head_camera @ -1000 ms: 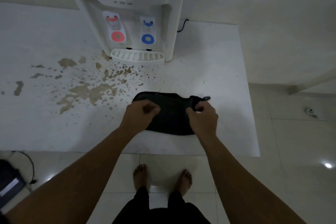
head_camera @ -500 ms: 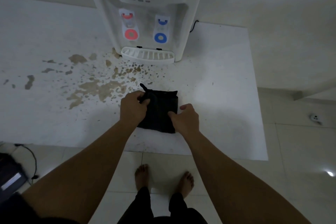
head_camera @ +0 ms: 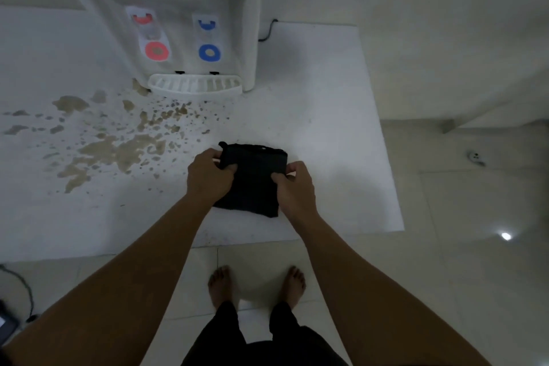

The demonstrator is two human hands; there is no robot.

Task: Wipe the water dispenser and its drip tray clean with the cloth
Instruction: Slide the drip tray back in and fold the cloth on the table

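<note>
lying folded on the white counter (head_camera: 326, 128) near its front edge, the dark cloth (head_camera: 252, 178) is pinched at its left side by the left hand (head_camera: 208, 175) and at its right side by the right hand (head_camera: 294, 184). well beyond it stands the water dispenser (head_camera: 190, 9) with its drip tray (head_camera: 194, 87). brown spill stains (head_camera: 118, 148) beside the cloth could dirty it, likely smearing grime onto the dispenser

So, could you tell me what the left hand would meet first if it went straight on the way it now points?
The left hand points up the counter; it would probably meet the drip tray at the water dispenser first, though depth is unclear.
</note>
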